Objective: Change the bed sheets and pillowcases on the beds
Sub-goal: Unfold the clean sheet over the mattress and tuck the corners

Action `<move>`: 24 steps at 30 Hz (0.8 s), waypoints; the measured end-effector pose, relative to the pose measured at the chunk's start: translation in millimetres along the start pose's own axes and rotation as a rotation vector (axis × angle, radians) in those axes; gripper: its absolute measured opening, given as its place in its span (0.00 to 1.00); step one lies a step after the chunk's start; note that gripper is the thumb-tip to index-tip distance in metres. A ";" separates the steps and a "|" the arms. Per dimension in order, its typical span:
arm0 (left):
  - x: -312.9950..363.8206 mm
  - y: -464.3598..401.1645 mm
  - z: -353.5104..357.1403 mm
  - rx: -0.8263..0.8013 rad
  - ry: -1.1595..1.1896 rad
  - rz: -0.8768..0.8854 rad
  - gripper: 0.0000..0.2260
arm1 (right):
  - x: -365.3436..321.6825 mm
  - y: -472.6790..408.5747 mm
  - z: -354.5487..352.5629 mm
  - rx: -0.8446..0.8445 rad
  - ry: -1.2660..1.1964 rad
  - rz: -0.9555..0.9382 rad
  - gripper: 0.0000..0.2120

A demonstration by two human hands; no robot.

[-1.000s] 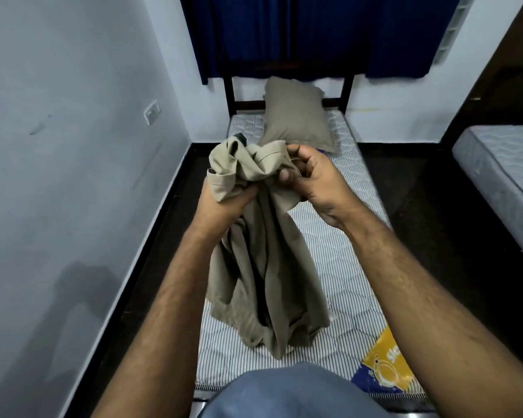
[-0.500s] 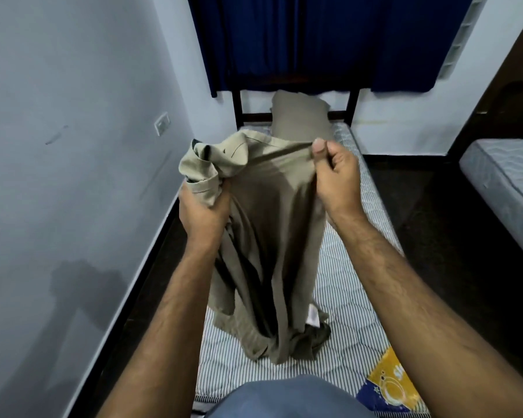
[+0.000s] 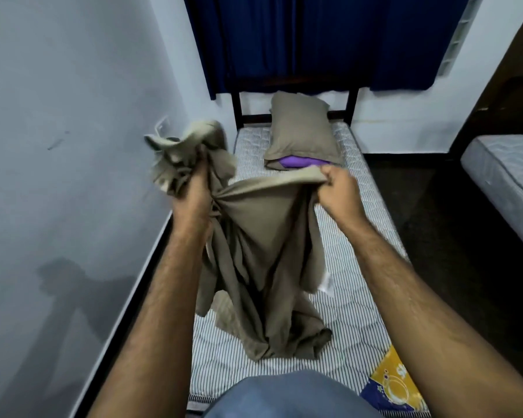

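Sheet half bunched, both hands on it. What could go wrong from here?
1. The left hand grips a wadded clump of the sheet, so a corner may stay buried and the spread could come out twisted.
2. The right hand pinches only an edge, which might slip under a pull.
3. The pillow lies on the bare mattress; a thrown sheet would likely cover it.

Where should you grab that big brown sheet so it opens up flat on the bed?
Probably along its top edge. The right hand already pinches the sheet there; the left hand holds a bunched wad. A better grip for the left would likely be the same edge further left, from above, so the cloth hangs flat over the mattress.
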State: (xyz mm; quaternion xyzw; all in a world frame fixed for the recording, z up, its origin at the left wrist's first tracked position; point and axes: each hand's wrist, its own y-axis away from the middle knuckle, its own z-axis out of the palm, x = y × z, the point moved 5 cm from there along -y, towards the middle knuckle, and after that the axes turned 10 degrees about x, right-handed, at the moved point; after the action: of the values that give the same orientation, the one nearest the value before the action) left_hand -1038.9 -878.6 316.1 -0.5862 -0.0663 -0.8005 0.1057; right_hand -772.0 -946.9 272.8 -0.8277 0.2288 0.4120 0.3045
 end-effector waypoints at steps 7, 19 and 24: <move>-20.3 13.7 16.3 -0.575 -0.659 0.248 0.25 | -55.3 2.4 -10.7 -0.175 -0.532 0.077 0.12; -10.0 -3.9 -31.1 -0.239 -1.248 0.515 0.21 | -7.1 6.3 -29.3 -0.353 1.021 -0.293 0.14; -45.6 -5.7 -37.8 -0.547 -1.349 0.461 0.19 | -3.7 9.9 -2.5 -0.130 0.020 -0.009 0.05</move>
State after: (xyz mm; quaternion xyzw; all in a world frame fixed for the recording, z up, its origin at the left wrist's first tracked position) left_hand -1062.0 -877.6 261.2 -0.9525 0.2084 -0.2143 0.0578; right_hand -779.0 -955.2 273.9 -0.8510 0.2008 0.4161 0.2497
